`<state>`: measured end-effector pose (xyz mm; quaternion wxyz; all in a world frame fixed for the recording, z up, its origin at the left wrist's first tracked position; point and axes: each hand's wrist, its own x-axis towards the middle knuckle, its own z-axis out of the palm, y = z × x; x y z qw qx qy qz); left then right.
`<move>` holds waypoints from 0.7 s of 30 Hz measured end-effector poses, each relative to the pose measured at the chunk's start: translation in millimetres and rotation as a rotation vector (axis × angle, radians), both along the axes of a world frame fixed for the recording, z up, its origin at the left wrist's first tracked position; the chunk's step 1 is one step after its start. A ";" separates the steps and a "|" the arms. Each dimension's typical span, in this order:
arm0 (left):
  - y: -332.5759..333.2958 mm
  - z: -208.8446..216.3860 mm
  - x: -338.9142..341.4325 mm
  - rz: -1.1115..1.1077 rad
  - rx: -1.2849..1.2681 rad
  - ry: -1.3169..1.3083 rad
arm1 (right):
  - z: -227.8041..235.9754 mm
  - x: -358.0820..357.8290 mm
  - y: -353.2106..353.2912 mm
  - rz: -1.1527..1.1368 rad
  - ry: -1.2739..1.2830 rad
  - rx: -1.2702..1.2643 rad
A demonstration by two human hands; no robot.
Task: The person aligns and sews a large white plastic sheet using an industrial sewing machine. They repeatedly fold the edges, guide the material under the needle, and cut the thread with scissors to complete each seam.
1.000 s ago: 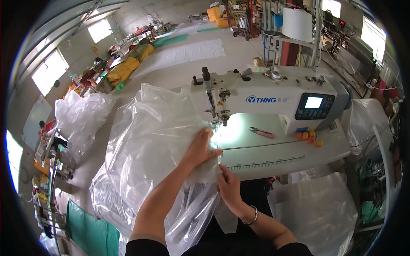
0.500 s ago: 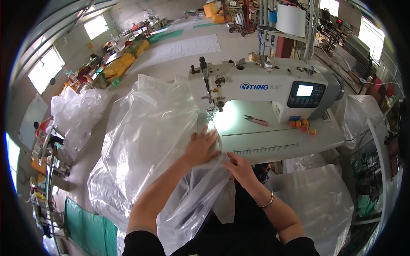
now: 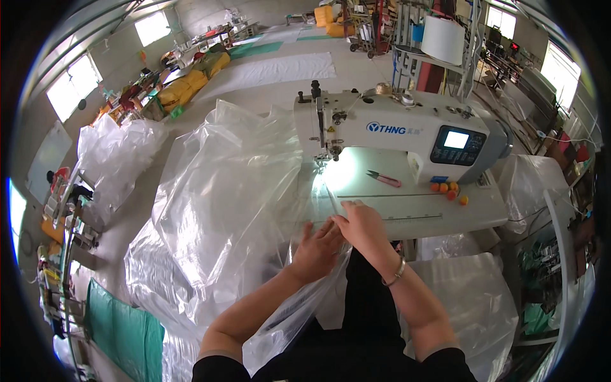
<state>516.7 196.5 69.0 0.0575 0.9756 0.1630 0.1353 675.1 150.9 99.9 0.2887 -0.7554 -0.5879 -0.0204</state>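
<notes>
A large sheet of clear plastic film (image 3: 223, 178) spreads over the left of the sewing table and hangs down toward my lap. Its right edge runs up to the needle area of a white sewing machine (image 3: 382, 118), under a bright lamp. Lying on the film near the table's front edge, my left hand (image 3: 318, 251) has its fingers stretched out. Right beside it, my right hand (image 3: 364, 232), with a bangle at the wrist, is closed on the film's edge; its fingertips are partly hidden. The two hands nearly touch.
Pink-handled thread snips (image 3: 384, 179) lie on the table (image 3: 369, 202) right of the needle. Several small orange-red balls (image 3: 452, 191) sit by the machine's base. A thread cone (image 3: 443, 39) stands behind. More film (image 3: 461, 296) is heaped at the lower right.
My left hand has drawn back from near the needle toward me. My right hand has moved slightly up and forward along the film's edge. The view has shifted a little.
</notes>
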 end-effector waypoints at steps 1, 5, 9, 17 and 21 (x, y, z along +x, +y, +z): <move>-3.0 -1.6 0.4 -0.010 0.021 -0.024 | -7.9 1.3 9.8 -0.023 -0.024 -0.031; 8.2 -4.4 -8.7 -0.083 -0.169 -0.160 | -29.3 10.0 19.2 0.062 -0.091 -0.144; 32.8 26.9 10.6 0.015 -0.291 -0.424 | -37.6 2.3 1.1 0.060 -0.145 -0.119; 58.9 -4.9 16.5 -0.083 -0.124 -0.331 | -25.1 -26.7 -19.3 0.068 -0.247 -0.115; 81.3 3.9 3.6 -0.074 -0.052 -0.180 | -23.0 -40.5 -2.1 0.076 -0.174 -0.194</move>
